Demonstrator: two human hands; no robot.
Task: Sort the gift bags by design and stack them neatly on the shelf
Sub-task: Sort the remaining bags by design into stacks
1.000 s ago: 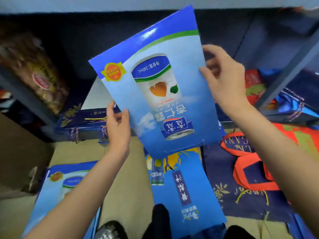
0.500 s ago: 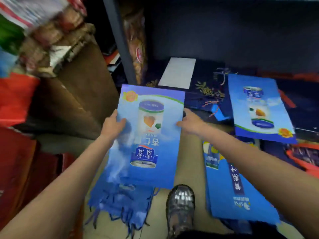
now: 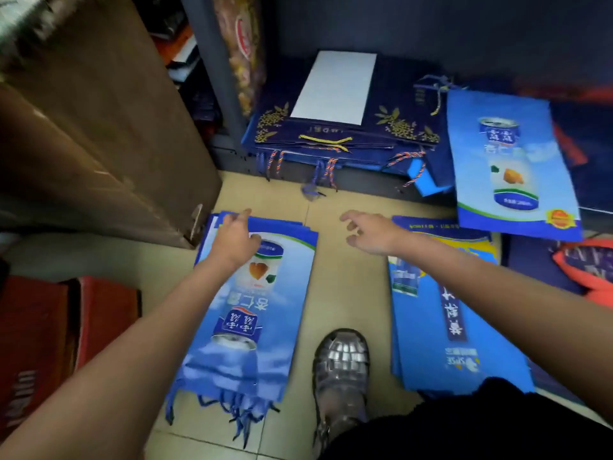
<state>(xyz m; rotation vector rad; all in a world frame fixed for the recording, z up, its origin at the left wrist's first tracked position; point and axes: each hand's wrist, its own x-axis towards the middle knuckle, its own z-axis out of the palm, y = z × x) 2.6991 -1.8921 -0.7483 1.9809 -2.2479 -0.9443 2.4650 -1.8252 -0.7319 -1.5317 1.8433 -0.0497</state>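
Left hand (image 3: 234, 239) flat on blue can-print bag (image 3: 255, 313), grip open; right hand (image 3: 371, 232) open, empty.

A shoe (image 3: 341, 363) stands between two floor bag stacks (image 3: 252, 313) (image 3: 441, 310); more bags (image 3: 338, 134) lie behind.

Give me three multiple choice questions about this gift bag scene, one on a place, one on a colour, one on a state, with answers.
1. Where does the white sheet lie?
A. on the navy bags
B. on the tiled floor
C. under the shoe

2. What colour are the handles of the bag at the far right edge?
A. green
B. orange
C. white

3. What is the right hand doing?
A. gripping a bag
B. holding nothing, fingers loose
C. pressing the shoe

Answers:
1 A, it rests atop the navy bag stack.
2 B, orange loops show there.
3 B, it is above bare floor, while the left hand rests on the can-print bag.
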